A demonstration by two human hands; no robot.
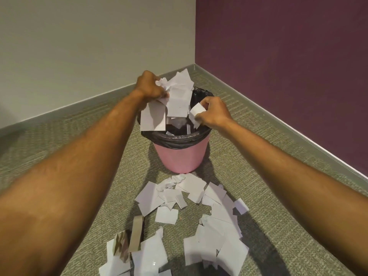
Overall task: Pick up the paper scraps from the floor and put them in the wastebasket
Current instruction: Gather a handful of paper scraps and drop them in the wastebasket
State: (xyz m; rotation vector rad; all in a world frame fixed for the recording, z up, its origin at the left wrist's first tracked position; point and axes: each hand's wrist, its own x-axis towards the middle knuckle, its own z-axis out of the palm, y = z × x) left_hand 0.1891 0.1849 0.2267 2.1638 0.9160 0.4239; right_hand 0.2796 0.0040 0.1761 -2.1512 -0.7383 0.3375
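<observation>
Head view: your left hand (pixel 150 86) clutches a loose bunch of paper scraps (pixel 178 94) over the wastebasket (pixel 182 154); your right hand (pixel 211 112) pinches one piece. Release off-centre and sheets may catch the rim, rejoining the floor pile (pixel 191 212).

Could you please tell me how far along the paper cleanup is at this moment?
Partly done. A few scraps already lie inside the pink wastebasket with its black liner. In hand: the left hand grips a large bunch of scraps over the opening, and the right hand holds a smaller scrap. Left: a wide scatter of paper on the carpet, plus cardboard pieces.
</observation>
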